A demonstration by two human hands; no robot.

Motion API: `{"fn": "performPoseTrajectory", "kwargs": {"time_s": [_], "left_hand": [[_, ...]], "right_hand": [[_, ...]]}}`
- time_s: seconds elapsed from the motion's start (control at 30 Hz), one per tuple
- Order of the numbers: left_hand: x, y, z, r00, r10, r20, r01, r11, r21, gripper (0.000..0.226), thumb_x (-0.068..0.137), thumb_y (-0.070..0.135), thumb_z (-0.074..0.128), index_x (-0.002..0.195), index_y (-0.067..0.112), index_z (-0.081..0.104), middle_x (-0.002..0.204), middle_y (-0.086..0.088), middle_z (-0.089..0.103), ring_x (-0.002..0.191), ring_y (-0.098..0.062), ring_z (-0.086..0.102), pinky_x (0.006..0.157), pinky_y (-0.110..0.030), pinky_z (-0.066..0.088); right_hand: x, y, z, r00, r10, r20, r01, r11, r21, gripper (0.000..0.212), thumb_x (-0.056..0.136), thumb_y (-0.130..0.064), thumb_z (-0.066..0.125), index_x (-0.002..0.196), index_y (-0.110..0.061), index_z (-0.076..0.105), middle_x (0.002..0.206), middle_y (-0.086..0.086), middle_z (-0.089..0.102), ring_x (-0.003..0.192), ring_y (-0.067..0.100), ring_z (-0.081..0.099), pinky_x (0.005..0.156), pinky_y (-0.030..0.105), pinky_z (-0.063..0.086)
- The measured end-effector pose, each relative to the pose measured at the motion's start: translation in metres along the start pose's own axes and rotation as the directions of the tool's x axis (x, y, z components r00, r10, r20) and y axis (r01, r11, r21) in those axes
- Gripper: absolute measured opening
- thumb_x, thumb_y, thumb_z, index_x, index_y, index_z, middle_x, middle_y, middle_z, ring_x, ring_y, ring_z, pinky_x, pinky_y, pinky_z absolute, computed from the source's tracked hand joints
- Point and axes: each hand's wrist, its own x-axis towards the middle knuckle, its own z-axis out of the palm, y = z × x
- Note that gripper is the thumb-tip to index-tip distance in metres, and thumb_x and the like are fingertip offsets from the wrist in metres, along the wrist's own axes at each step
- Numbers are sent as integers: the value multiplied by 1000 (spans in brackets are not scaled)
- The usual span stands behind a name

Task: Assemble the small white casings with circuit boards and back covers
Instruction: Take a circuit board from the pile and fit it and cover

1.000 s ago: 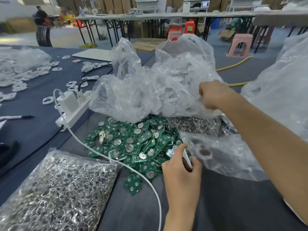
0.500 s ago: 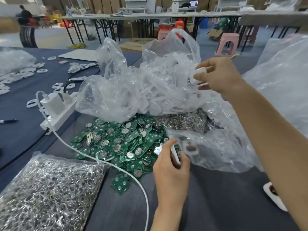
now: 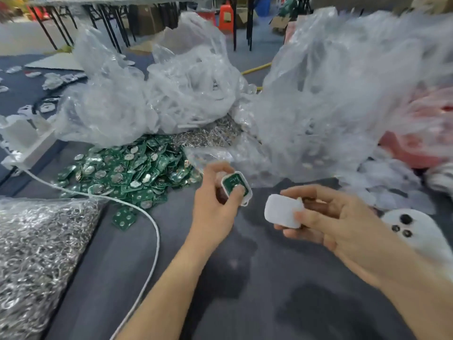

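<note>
Head view. My left hand [image 3: 215, 204] has its fingers curled round one white casing [image 3: 245, 201] with one green circuit board [image 3: 232, 184] seated in it, and the thumb presses on the board. My right hand [image 3: 333, 219] pinches one white back cover [image 3: 282, 212] between thumb and fingers. The cover is just right of the casing, apart from it, above the worktop [image 3: 245, 278]. The pile of loose boards [image 3: 127, 168] far left holds too many to count.

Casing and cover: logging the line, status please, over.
Left hand grips casing, circuit board seated inside. Right hand pinches back cover. Parts apart, nothing between them.
</note>
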Motion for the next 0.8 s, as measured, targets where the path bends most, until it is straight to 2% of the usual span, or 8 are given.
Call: {"fn": "performPoseTrajectory", "kwargs": {"time_s": [0.07, 0.13, 0.23, 0.37, 0.47, 0.57, 0.7, 0.8], "left_hand": [[-18, 7, 14, 980, 21, 199, -22, 1000, 2, 26, 83, 13, 57, 97, 34, 50, 70, 16, 60, 55, -1, 49, 53, -12, 38], [-36, 15, 28, 910, 50, 412, -49, 999, -12, 22, 86, 10, 56, 102, 24, 54, 72, 20, 62, 54, 2, 50, 54, -7, 36], [-49, 18, 42, 830, 43, 557, -91, 994, 59, 20, 88, 10, 55, 105, 20, 55, 63, 12, 62, 50, 2, 49, 52, -9, 35], [-52, 11, 46, 838, 19, 545, -194, 944, 266, 21, 88, 20, 56, 105, 32, 53, 66, -4, 62, 54, -7, 50, 56, -27, 43], [-52, 8, 48, 863, 22, 504, -231, 906, 355, 27, 89, 18, 61, 105, 37, 50, 76, 9, 63, 61, -2, 53, 59, -18, 41], [-50, 7, 47, 896, 26, 443, -222, 891, 395, 27, 86, 15, 64, 101, 35, 52, 88, 10, 62, 64, -1, 52, 62, -15, 40], [-47, 6, 44, 929, 26, 369, -204, 869, 451, 17, 84, 17, 65, 95, 26, 56, 91, 11, 63, 65, 3, 51, 62, -9, 37], [-43, 7, 40, 946, 9, 323, -174, 856, 487, 11, 84, 19, 67, 90, 22, 59, 86, 13, 62, 64, 5, 50, 61, -8, 36]], "right_hand": [[-15, 9, -18, 998, 28, -52, -27, 999, 22, 23, 65, -10, 69, 88, -8, 71, 89, 17, 73, 79, 35, 72, 62, 26, 58], [-26, 17, -32, 994, 34, -100, -34, 999, -4, 19, 67, -6, 69, 87, -5, 70, 87, 16, 74, 78, 31, 72, 61, 24, 57], [-38, 28, -42, 989, 11, -146, -23, 996, -84, 19, 80, 4, 67, 93, -7, 73, 89, 8, 75, 82, 20, 73, 63, 21, 56], [-45, 40, -54, 954, -66, -293, -37, 942, -334, 25, 82, 6, 67, 97, -13, 74, 87, 1, 74, 76, 11, 72, 63, 15, 55], [-42, 46, -60, 895, -181, -408, -123, 779, -614, 21, 79, -7, 74, 93, -22, 73, 81, -8, 72, 70, 7, 69, 70, 27, 59], [-39, 48, -60, 876, -235, -421, -181, 649, -739, 13, 79, -17, 74, 91, -23, 73, 79, -8, 71, 73, 6, 66, 76, 35, 57], [-38, 49, -60, 876, -227, -425, -259, 522, -813, 7, 80, -32, 71, 86, -28, 71, 61, -14, 60, 67, 8, 61, 66, 27, 47], [-38, 50, -57, 861, -303, -409, -265, 418, -869, 22, 78, -41, 70, 96, -28, 70, 73, -15, 54, 73, 10, 54, 68, 26, 39]]}}
